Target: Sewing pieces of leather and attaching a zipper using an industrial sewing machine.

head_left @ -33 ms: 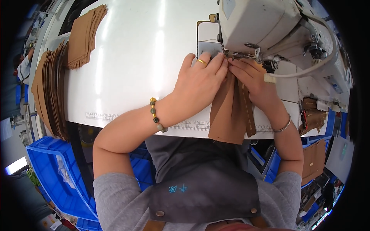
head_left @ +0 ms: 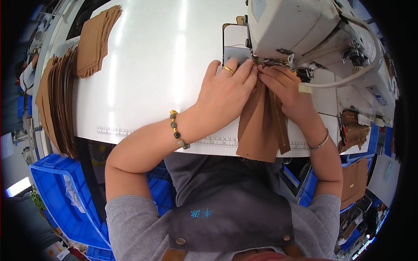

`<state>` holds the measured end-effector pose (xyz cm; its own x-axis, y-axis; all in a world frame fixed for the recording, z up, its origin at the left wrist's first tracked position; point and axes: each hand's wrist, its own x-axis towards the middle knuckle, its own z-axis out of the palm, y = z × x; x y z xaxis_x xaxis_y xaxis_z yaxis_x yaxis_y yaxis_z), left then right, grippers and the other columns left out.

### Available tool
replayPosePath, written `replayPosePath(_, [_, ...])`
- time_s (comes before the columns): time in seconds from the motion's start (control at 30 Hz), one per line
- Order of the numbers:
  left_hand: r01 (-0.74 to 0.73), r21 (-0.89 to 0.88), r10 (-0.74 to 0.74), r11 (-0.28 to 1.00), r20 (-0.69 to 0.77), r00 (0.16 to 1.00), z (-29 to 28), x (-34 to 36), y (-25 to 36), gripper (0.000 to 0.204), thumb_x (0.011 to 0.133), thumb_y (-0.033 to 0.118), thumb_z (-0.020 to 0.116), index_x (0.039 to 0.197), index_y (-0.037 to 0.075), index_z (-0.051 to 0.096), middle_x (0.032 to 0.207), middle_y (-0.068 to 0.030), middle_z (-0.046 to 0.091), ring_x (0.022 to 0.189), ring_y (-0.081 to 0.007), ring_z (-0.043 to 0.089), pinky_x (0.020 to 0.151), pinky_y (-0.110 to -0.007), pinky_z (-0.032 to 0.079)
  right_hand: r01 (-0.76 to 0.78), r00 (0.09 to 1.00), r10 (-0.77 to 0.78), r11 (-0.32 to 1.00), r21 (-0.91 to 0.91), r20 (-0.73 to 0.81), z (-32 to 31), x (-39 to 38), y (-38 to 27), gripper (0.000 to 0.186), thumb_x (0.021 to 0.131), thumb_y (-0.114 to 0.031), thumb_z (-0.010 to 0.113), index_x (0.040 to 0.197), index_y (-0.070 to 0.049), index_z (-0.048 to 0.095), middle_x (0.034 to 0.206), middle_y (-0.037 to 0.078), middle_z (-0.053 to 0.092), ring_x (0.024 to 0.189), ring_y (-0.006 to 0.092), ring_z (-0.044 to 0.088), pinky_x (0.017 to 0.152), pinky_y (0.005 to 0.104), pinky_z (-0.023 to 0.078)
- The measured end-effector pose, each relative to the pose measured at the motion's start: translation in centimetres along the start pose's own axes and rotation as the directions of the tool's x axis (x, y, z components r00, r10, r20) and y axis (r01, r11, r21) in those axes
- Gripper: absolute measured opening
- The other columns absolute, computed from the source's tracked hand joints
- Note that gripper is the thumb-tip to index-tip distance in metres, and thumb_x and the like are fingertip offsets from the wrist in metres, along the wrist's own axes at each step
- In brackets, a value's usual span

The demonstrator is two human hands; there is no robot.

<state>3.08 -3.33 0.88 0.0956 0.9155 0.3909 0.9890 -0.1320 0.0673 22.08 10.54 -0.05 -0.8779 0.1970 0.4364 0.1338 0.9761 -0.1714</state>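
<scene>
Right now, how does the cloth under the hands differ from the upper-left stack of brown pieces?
The cloth lies under the left hand and right hand; no hand touches the stack. The cloth hangs past the white tabletop's near edge; the stack lies back from it. Both are brown.

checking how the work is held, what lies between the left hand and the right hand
In the head view, brown fabric lies between the left hand and the right hand, running down past the near edge of the white table.
</scene>
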Motion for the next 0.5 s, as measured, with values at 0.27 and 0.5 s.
replayPosePath(0.27, [0.004,-0.04,-0.005,0.999,-0.028,1.0,-0.3,-0.9,0.5,0.042,0.091,0.021,0.071,0.129,0.003,0.069,0.135,-0.0075,0.068,0.12,-0.0247,0.062,0.097,-0.041,0.05,-0.034,0.997,0.036,0.999,-0.036,0.075,-0.8,0.2,-1.1,0.047,0.08,0.004,0.064,0.125,-0.008,0.071,0.132,0.005,0.071,0.119,0.0272,0.068,0.094,0.0403,0.056])
replayPosePath(0.5, [-0.038,-0.311,0.044,0.95,0.013,0.999,-4.6,-7.3,5.5,0.037,0.08,0.004,0.07,0.117,0.001,0.074,0.126,-0.0103,0.073,0.114,-0.0265,0.07,0.091,-0.038,0.057,0.163,0.977,-0.17,0.985,0.056,0.133,-1.7,-0.3,-1.7,0.034,0.087,-0.009,0.063,0.121,-0.007,0.069,0.138,0.011,0.065,0.129,0.0288,0.062,0.101,0.0458,0.052])
